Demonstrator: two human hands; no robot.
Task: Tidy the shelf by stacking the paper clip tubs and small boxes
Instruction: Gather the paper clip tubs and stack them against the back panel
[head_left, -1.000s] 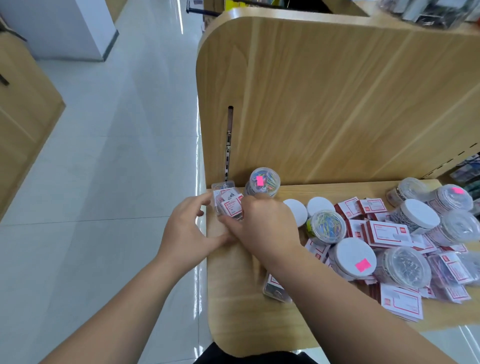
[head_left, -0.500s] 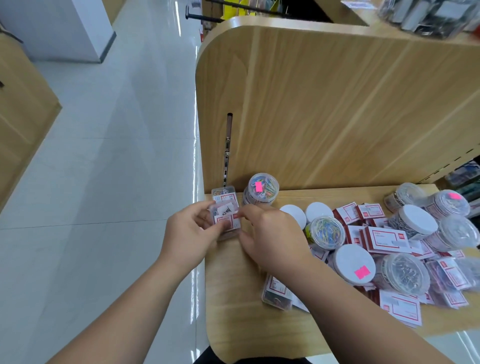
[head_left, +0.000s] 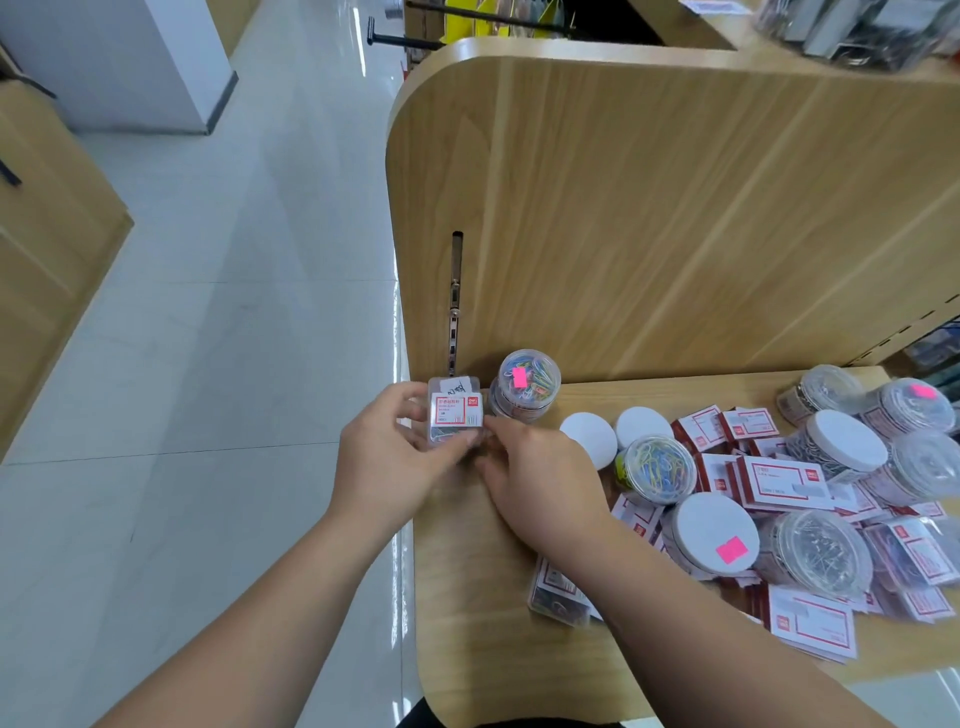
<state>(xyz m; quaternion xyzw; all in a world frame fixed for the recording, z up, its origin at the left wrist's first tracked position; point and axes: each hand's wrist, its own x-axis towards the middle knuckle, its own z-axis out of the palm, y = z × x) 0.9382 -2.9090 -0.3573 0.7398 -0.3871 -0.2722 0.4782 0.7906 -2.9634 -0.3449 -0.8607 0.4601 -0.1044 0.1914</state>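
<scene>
Two hands meet at the left rear corner of the wooden shelf (head_left: 467, 597). The left hand (head_left: 389, 462) grips a small clear box (head_left: 456, 418) with a red-bordered label, fingers wrapped around its left side and thumb on its front lower edge. The right hand (head_left: 540, 473) touches the same box at its lower right corner with thumb and forefinger; the remaining fingers are curled. A second clear box (head_left: 457, 383) shows just behind the held one, against the upright wooden panel (head_left: 649, 208). Just beside it on the right stands a clear tub of coloured paper clips (head_left: 527, 384) with a pink sticker. Further right, the shelf carries a loose spread of tubs and red-labelled boxes. Another coloured-clip tub (head_left: 657, 467) lies among them, near a white-lidded tub (head_left: 711, 535) with a pink sticker. One clear box (head_left: 558, 597) lies flat under the right forearm.
</scene>
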